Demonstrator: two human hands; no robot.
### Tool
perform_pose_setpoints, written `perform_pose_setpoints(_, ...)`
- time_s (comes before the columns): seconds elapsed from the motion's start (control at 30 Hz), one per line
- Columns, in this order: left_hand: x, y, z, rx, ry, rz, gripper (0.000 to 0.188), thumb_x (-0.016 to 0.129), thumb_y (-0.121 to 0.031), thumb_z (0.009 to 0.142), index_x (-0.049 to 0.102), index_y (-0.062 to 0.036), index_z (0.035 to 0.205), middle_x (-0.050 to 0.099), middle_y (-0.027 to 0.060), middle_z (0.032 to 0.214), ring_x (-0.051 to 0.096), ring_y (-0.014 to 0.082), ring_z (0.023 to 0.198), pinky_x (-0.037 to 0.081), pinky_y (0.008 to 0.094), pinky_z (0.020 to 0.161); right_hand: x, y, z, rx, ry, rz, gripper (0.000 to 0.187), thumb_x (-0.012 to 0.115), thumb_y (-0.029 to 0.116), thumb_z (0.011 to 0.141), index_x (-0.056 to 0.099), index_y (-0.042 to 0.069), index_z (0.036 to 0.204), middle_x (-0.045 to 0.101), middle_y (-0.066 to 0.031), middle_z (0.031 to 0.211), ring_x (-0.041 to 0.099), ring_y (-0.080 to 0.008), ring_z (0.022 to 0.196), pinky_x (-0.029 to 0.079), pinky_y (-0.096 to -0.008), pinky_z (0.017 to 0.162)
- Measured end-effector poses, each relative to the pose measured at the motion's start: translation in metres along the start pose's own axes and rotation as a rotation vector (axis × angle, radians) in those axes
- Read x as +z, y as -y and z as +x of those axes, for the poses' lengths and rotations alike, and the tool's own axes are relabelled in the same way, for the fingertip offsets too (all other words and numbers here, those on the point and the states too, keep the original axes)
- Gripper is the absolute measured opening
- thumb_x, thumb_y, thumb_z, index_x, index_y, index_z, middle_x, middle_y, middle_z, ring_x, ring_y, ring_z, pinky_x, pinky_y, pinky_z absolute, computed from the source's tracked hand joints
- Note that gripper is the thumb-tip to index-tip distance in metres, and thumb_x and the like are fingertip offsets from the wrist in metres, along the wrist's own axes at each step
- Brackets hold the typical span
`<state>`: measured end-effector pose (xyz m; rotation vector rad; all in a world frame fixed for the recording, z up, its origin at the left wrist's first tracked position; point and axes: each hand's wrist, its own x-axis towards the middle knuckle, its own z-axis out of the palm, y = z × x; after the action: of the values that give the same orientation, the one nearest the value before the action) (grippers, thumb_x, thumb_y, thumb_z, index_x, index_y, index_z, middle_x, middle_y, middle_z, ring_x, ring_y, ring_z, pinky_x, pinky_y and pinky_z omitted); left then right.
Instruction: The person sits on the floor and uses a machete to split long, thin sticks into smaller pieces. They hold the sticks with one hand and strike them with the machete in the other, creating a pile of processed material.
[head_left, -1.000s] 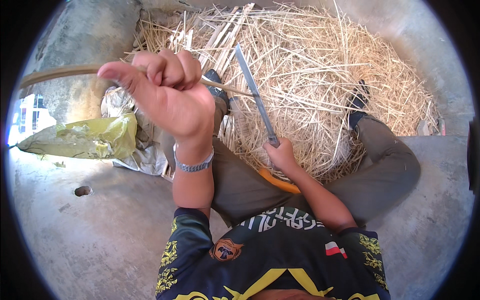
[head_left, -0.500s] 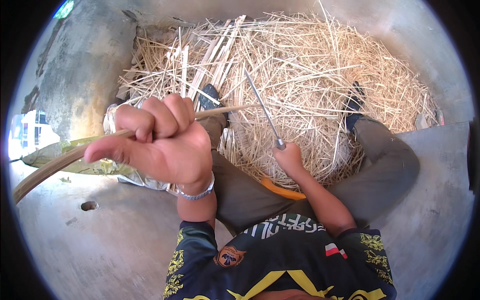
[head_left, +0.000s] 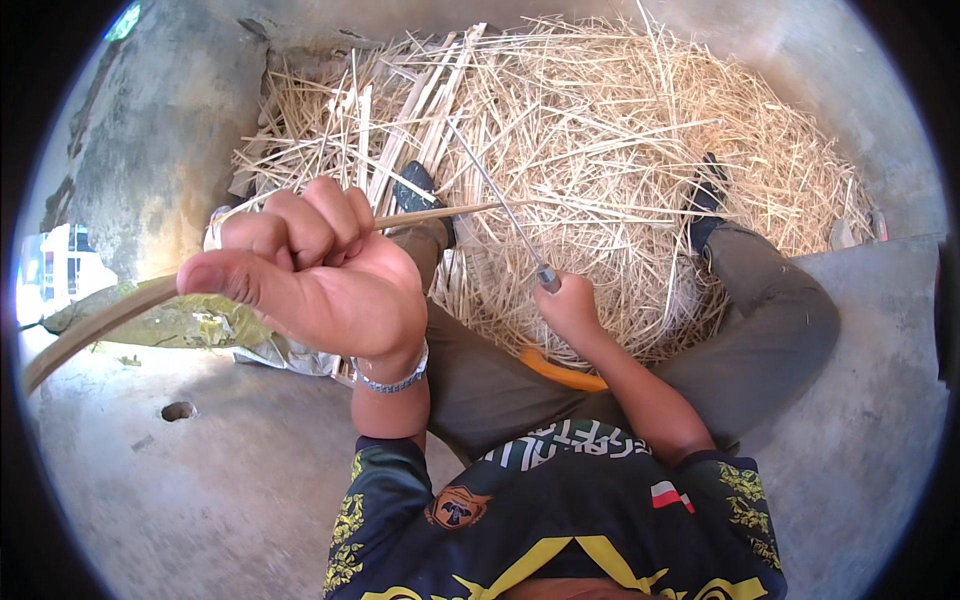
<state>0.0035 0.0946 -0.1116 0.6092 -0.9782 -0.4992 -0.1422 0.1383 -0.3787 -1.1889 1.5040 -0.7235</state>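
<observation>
My left hand [head_left: 325,275] is closed around a long, thin bamboo strip [head_left: 110,318], its thumb lying along the strip. One end bends away to the lower left; the other reaches right, over the straw heap. In my right hand [head_left: 572,312] is the handle of a knife [head_left: 495,193] with a long narrow blade, pointing up and to the left. The blade crosses the strip right of my left hand; whether the two touch I cannot tell.
A big heap of pale shavings [head_left: 600,130] fills the floor ahead, with longer flat slats [head_left: 425,110] at its left. My feet rest in it. Concrete walls [head_left: 180,120] stand around. A yellow-green sack [head_left: 190,320] and a floor hole [head_left: 179,411] are at left.
My right hand has moved slightly left and away from me, and the knife tip has swung left along the strip. My left hand has shifted a little left, still gripping the strip.
</observation>
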Motion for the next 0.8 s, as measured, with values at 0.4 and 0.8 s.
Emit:
perform_pose_setpoints(0.4, -0.007, -0.019, -0.004, 0.099, 0.008, -0.056, 0.053, 0.038, -0.058, 0.103, 0.024, -0.0204, 0.068, 0.019, -0.0061, 0.057, 0.014, 0.0089, 0.054, 0.013, 0.0272, 0.049, -0.004, -0.009, 0.007, -0.044, -0.072, -0.039, 0.020, 0.069, 0.021, 0.086, 0.066, 0.003, 0.076, 0.059, -0.0068, 0.055, 0.052, -0.0186, 0.045, 0.042, -0.0369, 0.048)
perform_pose_setpoints(0.8, -0.009, -0.035, -0.007, 0.104, 0.055, -0.155, 0.058, 0.041, -0.063, 0.100, 0.021, -0.0199, 0.066, 0.016, -0.0071, 0.057, 0.012, 0.0079, 0.051, 0.012, 0.0279, 0.047, -0.021, -0.014, 0.022, 0.082, -0.090, -0.241, 0.027, 0.067, 0.022, 0.084, 0.063, 0.000, 0.069, 0.063, -0.0155, 0.062, 0.058, -0.0264, 0.051, 0.047, -0.0385, 0.055)
